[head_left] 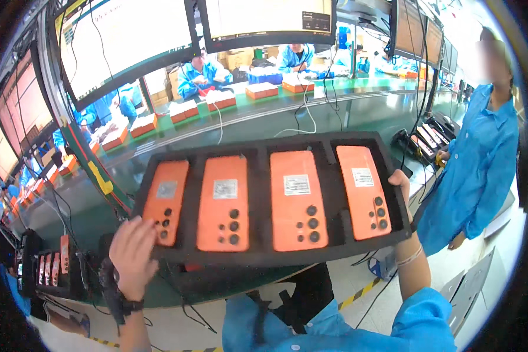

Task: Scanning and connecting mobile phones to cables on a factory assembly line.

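A long black foam tray [258, 258] is raised in front of me, tilted so that its pockets face me. Several orange smartphones [302, 199] lie in it in a row, backs up, each with a pale label and dark round camera lenses toward the near edge. My right hand [400, 185] grips the tray's right end; its other fingers are hidden behind the tray. At the near left corner, my left hand [134, 253] has its fingers stretched out beside the leftmost phone [166, 202]; whether it bears any weight I cannot tell.
Below the tray runs a green bench [217, 293] with loose cables. Another tray of phones [50, 268] sits at the left. Monitors [129, 44] hang above. A person in blue [472, 170] stands at the right, near more phones in a holder [431, 136]. Others work across the line beside orange boxes [263, 90].
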{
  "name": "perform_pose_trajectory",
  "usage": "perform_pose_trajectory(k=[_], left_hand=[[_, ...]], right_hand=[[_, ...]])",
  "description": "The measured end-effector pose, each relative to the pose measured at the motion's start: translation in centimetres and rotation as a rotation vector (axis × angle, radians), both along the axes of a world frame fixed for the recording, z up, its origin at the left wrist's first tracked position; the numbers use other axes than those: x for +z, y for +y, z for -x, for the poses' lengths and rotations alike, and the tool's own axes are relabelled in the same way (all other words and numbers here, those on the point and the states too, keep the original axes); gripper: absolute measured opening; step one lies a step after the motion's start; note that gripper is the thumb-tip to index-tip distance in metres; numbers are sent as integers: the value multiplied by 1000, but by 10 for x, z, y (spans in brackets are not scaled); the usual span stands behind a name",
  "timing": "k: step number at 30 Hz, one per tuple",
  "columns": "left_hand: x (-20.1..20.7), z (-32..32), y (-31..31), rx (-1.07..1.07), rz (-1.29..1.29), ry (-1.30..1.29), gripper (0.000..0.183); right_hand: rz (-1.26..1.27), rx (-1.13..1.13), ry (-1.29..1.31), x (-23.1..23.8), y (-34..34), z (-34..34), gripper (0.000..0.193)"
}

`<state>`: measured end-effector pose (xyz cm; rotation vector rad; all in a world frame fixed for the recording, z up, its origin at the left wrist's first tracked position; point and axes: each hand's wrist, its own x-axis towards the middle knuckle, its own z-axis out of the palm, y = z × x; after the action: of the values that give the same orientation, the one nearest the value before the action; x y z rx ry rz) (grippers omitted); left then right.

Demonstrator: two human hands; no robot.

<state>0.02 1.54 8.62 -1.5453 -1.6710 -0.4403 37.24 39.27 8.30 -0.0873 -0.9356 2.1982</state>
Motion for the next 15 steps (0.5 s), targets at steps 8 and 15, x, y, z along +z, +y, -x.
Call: perform_pose_trajectory(k=[8,15], left_hand=[[-44,-63,-2,-5,120,-21,44],[-64,-63,-19,-129,68,-506,45]], right_hand=[[-664,-243,-743,4,76,23,43],[-1272,-353,-710,59,45,77,35]])
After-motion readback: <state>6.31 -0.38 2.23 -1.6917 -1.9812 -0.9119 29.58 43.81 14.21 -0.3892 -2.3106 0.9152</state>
